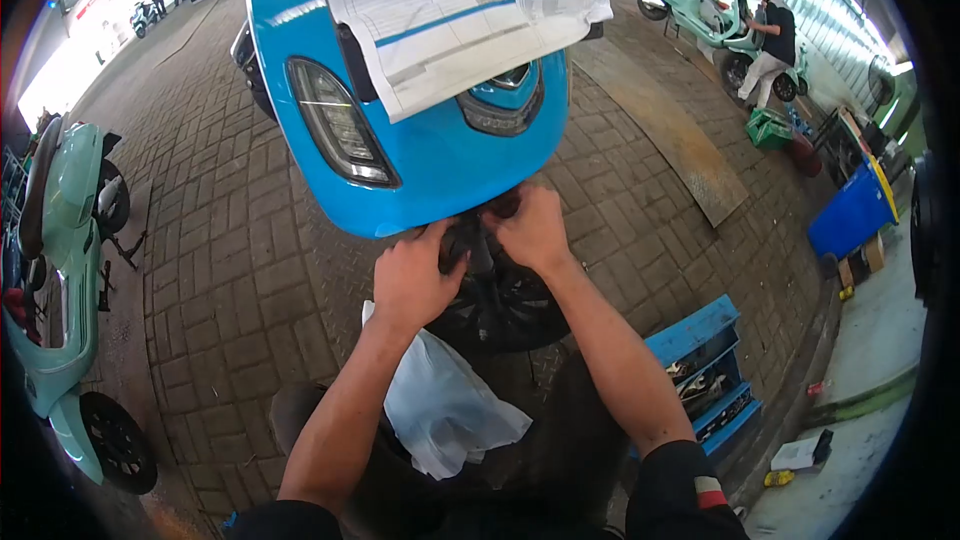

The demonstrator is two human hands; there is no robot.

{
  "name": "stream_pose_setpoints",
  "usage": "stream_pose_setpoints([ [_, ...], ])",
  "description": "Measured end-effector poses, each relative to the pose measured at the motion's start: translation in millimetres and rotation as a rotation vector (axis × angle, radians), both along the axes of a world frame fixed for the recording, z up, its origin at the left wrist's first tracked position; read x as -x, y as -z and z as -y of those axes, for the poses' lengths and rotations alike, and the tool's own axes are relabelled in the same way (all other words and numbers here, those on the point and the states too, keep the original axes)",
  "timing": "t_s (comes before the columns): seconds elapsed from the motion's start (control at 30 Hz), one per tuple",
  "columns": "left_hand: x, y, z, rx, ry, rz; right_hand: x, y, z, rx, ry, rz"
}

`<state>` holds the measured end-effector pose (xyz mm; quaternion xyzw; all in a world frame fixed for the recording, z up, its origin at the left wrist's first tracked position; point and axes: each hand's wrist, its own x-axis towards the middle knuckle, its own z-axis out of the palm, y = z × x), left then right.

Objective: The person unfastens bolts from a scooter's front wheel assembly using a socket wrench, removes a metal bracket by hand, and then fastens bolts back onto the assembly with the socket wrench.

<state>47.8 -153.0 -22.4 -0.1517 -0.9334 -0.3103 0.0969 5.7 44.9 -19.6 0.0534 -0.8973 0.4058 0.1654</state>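
Note:
The blue scooter body (440,175) stands in front of me, with a long lamp (345,130) on its left side. Printed paper sheets (450,30) are draped over its top. Below the bodywork, a black wheel (510,315) sits behind a dark mudguard-like part (483,260). My left hand (415,275) is curled against the left side of this dark part, its thumb toward the middle. My right hand (530,228) is closed at its upper right, close under the body edge. The fingertips of both are partly hidden. A pale blue cloth (445,405) lies by my left forearm.
To the right is an open blue toolbox (700,370) with wrenches. A mint green scooter (70,270) stands at left; another person (770,40) is beside one at the back right. A metal plate (690,140) and a blue bin (850,210) are also at right.

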Motion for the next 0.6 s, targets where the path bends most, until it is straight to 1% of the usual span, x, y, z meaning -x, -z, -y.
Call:
stream_pose_setpoints([
  [0.13,1,0,-2,0.026,0.005,-0.01,-3,-5,12,0.024,0.08,0.061],
  [0.2,1,-3,-1,0.012,0.031,0.073,0,1,15,0.135,0.069,-0.009],
  [0.23,2,-2,-1,0.011,0.028,0.073,2,3,16,0.134,0.066,-0.009],
  [0.3,2,0,-1,0.038,0.042,0.039,3,7,18,0.114,0.094,-0.035],
  [0.43,2,-4,-1,0.024,0.04,0.06,6,15,21,0.136,0.094,-0.048],
  [0.5,3,-2,-1,0.035,0.044,-0.006,4,17,19,0.174,0.124,-0.073],
  [0.6,8,4,-3,0.029,0.053,-0.038,1,13,13,0.203,0.093,-0.026],
])
